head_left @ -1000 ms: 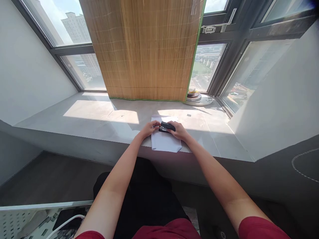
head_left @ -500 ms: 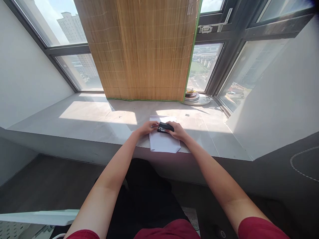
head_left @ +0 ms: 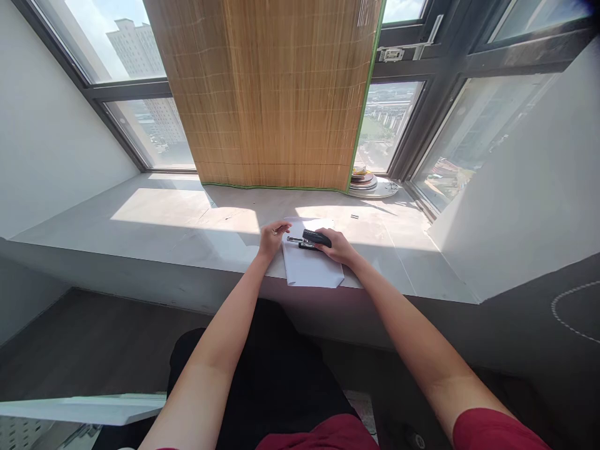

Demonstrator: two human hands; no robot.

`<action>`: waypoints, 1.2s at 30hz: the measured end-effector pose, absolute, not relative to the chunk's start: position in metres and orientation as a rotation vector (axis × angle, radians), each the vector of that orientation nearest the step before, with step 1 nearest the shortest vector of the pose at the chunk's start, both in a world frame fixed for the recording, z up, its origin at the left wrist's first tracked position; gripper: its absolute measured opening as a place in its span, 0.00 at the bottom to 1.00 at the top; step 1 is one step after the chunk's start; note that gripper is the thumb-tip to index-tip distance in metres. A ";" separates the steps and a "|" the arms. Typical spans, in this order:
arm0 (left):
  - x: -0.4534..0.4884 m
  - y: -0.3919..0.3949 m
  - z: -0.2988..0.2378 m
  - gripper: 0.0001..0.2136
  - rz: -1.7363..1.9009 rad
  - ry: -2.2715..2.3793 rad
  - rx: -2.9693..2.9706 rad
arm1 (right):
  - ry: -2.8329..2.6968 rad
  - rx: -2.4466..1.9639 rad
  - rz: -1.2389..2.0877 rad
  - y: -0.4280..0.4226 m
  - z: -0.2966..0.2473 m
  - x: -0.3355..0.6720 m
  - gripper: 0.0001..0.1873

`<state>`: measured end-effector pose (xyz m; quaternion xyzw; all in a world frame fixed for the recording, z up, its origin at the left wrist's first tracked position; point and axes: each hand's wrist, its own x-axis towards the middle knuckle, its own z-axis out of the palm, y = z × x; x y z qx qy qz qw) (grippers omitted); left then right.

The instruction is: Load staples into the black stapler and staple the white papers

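My right hand [head_left: 338, 246] grips a black stapler [head_left: 316, 238] over white sheets of paper [head_left: 311, 267] on the window sill. A slim metal part sticks out of the stapler's left end. Just to the left of that part, my left hand [head_left: 273, 237] is raised near the paper's upper left corner, apart from the stapler. Its fingers are curled together; what they hold, if anything, is too small to make out. Behind the stapler, to the right, a small strip that looks like staples [head_left: 355, 217] lies on the sill.
The pale window sill [head_left: 187, 240] ends in a front edge close to my body. A bamboo blind [head_left: 281, 100] hangs down to its back. Stacked plates [head_left: 364, 182] stand at the back right, by the dark window frame [head_left: 403, 137]. A white panel [head_left: 84, 409] is at lower left.
My left hand has come away from the stapler's left end, moving left and slightly up, so the metal part there now shows. My right hand keeps its grip on the stapler.
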<state>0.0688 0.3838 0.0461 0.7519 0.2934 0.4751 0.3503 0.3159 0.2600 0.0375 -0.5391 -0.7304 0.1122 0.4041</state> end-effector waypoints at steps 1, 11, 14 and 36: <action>0.069 0.385 0.045 0.10 1.243 0.772 1.933 | -1.846 -1.356 0.278 0.259 0.037 0.317 0.18; 0.076 0.385 0.042 0.12 1.195 0.835 1.855 | -1.845 -1.412 0.228 0.253 0.034 0.326 0.17; 0.077 0.383 0.056 0.11 1.196 0.904 1.845 | -1.830 -1.414 0.216 0.255 0.032 0.327 0.16; 0.094 0.366 0.182 0.05 0.951 0.945 2.104 | -1.813 -1.401 0.234 0.262 0.030 0.328 0.17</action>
